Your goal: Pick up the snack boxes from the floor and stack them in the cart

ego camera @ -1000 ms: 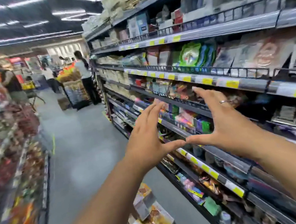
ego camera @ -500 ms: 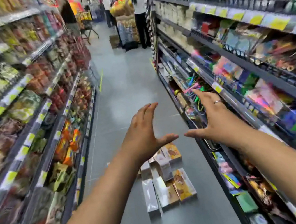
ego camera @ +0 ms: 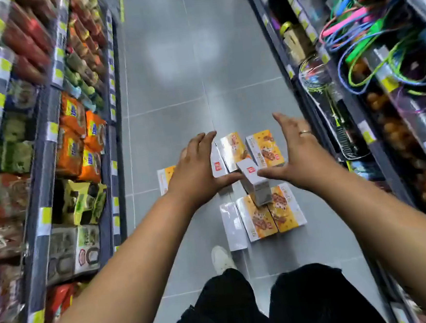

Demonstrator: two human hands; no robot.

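Note:
Several yellow-and-white snack boxes (ego camera: pixel 264 149) lie scattered on the grey aisle floor ahead of me. One white box (ego camera: pixel 254 183) stands on end across two flat yellow ones (ego camera: pixel 286 214). Another box (ego camera: pixel 164 177) is partly hidden behind my left hand (ego camera: pixel 197 171). Both hands hover above the pile with fingers spread and thumbs pointing inward, holding nothing. My right hand (ego camera: pixel 297 150), with a ring on one finger, is over the right side of the pile. No cart is in view.
Shelves of packaged snacks (ego camera: pixel 77 146) line the left of the narrow aisle. Shelves with coloured cords and small goods (ego camera: pixel 369 40) line the right. My black trousers (ego camera: pixel 253 313) and a white shoe (ego camera: pixel 222 259) stand just short of the boxes. Grey floor (ego camera: pixel 192 55) stretches ahead.
The view has tilted down from the shelves to the floor, bringing the boxes to the centre. Both hands have dropped toward the pile, and their thumb tips have parted.

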